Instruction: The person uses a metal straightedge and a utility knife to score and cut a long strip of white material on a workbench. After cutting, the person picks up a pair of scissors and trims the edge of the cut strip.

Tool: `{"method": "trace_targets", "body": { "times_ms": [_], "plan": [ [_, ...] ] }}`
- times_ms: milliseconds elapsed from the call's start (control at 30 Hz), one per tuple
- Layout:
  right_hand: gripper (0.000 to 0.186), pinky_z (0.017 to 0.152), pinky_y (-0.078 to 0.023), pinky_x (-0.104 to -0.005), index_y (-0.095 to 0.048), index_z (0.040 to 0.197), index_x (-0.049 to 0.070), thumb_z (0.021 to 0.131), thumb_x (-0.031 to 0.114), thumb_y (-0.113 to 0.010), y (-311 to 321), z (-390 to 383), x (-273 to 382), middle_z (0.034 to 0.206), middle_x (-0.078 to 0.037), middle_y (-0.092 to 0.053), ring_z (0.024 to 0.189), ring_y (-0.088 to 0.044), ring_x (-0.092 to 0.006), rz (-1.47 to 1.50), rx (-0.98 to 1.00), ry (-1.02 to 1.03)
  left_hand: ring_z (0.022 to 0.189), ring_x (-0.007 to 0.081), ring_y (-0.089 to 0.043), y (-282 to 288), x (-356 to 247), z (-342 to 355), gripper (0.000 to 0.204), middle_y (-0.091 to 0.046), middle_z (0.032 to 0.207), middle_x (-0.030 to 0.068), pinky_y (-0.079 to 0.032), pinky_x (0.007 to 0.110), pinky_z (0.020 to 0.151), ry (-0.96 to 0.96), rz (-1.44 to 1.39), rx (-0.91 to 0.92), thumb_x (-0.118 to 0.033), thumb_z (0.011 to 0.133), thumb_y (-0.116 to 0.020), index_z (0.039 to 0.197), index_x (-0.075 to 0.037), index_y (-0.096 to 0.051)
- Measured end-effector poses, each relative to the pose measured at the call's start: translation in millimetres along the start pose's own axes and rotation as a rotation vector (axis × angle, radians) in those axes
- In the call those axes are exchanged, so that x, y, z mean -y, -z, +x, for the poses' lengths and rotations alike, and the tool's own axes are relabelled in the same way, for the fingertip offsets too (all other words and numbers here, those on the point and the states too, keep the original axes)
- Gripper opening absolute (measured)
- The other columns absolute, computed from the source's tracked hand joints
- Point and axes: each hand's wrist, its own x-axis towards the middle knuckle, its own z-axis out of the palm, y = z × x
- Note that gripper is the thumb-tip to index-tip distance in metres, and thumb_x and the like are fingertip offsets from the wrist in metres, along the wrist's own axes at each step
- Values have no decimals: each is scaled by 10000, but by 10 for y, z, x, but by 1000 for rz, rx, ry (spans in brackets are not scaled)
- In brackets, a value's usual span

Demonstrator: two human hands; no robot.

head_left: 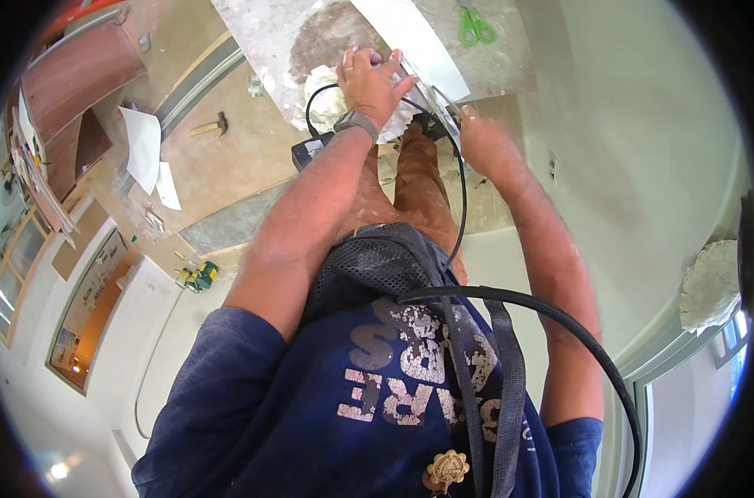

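Two hands at metal strip (445,112) beside white sheet (423,50). Left hand (373,87) spread wide; right hand (488,144) curled, cannot tell around what. Best brace strip, keep black cable (463,187) clear.

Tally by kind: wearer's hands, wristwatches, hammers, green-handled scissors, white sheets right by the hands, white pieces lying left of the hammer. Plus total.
Hands: 2 (left hand, right hand)
Wristwatch: 1
Hammer: 1
Green-handled scissors: 1
White sheet by the hands: 1
White pieces left of the hammer: 2
Total: 8
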Motion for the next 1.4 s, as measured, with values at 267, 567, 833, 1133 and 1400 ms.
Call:
{"method": "trace_targets", "body": {
  "times_ms": [267,567,833,1133,1400],
  "plan": [
    [241,776,-478,-496,-477,1043,-3,815,75,-484,-59,-235,55,907,-257,-625,870,-612,-408,44,44,-88,1230,333,-312,-28,5,1,434,-475,1059,29,-215,539,1026,55,-73,38,-458,690,-722,1082,-280,-663],
    [227,762,-474,-502,-531,1009,-25,829,59,-420,-358,-810,-572,891,-267,-618,873,-603,-407,-44,175,-171,1228,324,-329,26,-76,70,433,-486,1035,50,-202,558,1033,113,-104,45,-448,686,-721,1081,-287,-652],
    [295,664,-446,-464,-532,967,15,914,302,-486,-6,-352,-539,841,-253,-608,796,-590,-415,362,-445,-213,1201,330,-337,32,-80,-16,416,-463,1024,51,-242,485,1011,110,-83,-6,-455,688,-720,1044,-242,-689],
    [249,668,-466,-361,-576,935,20,831,242,-622,-775,-170,-627,786,-141,-627,699,-601,-254,726,-341,-86,1185,338,-342,-36,-27,1,431,-464,1011,35,-229,526,1016,59,-100,-15,-451,670,-735,1044,-243,-689],
    [229,659,-467,-339,-587,906,20,789,201,-662,-1005,-153,-555,750,-131,-624,679,-589,-211,921,-381,-146,919,250,-485,-1,5,37,449,-523,893,67,-304,444,1025,-83,-14,-60,-435,678,-733,1029,-158,-694]
  ]
}}
